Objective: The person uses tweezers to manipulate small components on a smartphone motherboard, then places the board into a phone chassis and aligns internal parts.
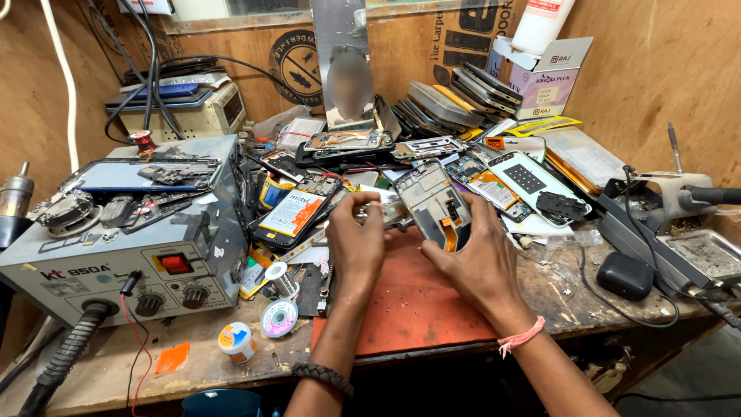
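Observation:
My right hand (475, 255) grips an opened phone body (434, 202), tilted upright above an orange work mat (413, 309), with an orange flex strip showing inside it. My left hand (356, 235) pinches a small metal tool or part (390, 212) against the phone's left edge. A dark braided band sits on my left wrist and a pink band on my right.
A grey rework station (131, 247) with knobs and a red switch stands at left, covered in phone parts. Opened phones (293, 212) and frames (532, 185) crowd the back. Solder reels (278, 316), a small pot (237, 341) and a black pouch (625, 274) lie near the front edge.

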